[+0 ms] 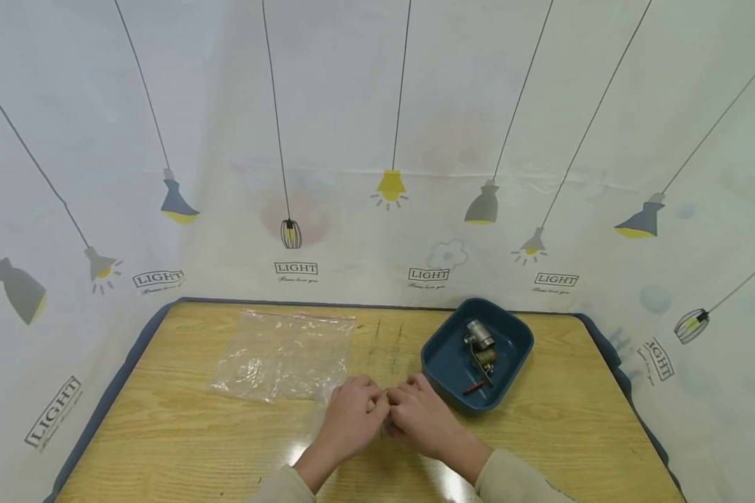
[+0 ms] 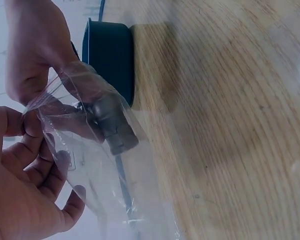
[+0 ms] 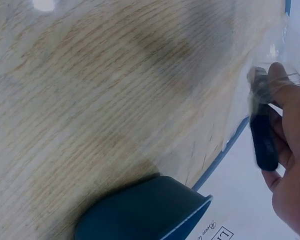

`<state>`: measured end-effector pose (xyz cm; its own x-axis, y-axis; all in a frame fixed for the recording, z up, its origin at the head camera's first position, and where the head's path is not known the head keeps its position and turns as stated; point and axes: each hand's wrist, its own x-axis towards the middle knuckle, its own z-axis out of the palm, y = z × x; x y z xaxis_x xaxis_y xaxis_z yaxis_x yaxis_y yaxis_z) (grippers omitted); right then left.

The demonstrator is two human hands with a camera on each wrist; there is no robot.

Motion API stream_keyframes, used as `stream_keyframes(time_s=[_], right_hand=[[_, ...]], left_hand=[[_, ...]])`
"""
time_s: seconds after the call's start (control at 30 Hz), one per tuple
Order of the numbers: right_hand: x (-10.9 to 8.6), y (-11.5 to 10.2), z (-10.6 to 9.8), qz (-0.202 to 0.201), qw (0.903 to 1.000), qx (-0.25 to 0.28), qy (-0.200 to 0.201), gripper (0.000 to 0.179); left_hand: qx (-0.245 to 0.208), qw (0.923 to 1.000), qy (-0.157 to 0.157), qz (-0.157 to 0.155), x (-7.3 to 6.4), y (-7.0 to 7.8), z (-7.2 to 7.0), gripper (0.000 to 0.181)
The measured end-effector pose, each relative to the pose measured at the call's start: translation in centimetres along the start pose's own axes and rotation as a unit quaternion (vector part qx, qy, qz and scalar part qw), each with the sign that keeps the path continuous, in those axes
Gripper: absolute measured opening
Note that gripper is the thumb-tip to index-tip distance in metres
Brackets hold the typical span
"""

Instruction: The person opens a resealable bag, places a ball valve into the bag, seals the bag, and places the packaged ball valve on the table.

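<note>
In the left wrist view, my left hand (image 2: pixel 30 175) pinches the upper edge of a clear zip bag (image 2: pixel 90 170) near its mouth. My right hand (image 3: pixel 295 135) holds a grey metal valve (image 2: pixel 112 122) with its fingers at the bag's mouth. The valve's body shows through the clear plastic. A dark lever handle (image 3: pixel 264 142) sticks out along the right fingers in the right wrist view. From the head, the left hand (image 1: pixel 352 416) and right hand (image 1: pixel 424 419) meet low over the table, mostly hiding the valve.
Just right of the hands stands a dark blue bin (image 1: pixel 434 367) with metal valves (image 1: pixel 480 335) and a red-tipped handle inside. Another clear zip bag (image 1: pixel 283 353) lies flat at the left on the wooden table (image 1: pixel 182 419). A printed sheet (image 1: pixel 352 105) rises behind the table.
</note>
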<state>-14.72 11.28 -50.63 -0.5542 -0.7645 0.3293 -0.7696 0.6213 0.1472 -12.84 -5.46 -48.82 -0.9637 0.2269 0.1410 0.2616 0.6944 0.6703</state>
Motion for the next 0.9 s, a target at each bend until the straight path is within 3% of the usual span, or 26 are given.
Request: stream_keyframes(time_s=[0.3, 0.5, 0.6, 0.9], right_hand=[[0.02, 0.12, -0.17, 0.001, 0.9998, 0.014, -0.017, 0.016], [0.17, -0.06, -0.08, 0.036, 0.9979, -0.044, 0.030, 0.020], [0.32, -0.07, 0.06, 0.053, 0.9957, -0.046, 0.060, 0.015], [0.37, 0.03, 0.30, 0.044, 0.9874, 0.095, 0.118, 0.017]], left_hand=[[-0.021, 0.9989, 0.040, 0.015, -0.05, 0.44, -0.35, 0.025], [-0.037, 0.9991, 0.023, 0.003, 0.07, 0.57, -0.61, 0.033], [-0.036, 0.9990, 0.024, 0.002, 0.06, 0.52, -0.65, 0.034], [-0.037, 0.9984, 0.043, 0.005, 0.05, 0.26, -0.38, 0.025]])
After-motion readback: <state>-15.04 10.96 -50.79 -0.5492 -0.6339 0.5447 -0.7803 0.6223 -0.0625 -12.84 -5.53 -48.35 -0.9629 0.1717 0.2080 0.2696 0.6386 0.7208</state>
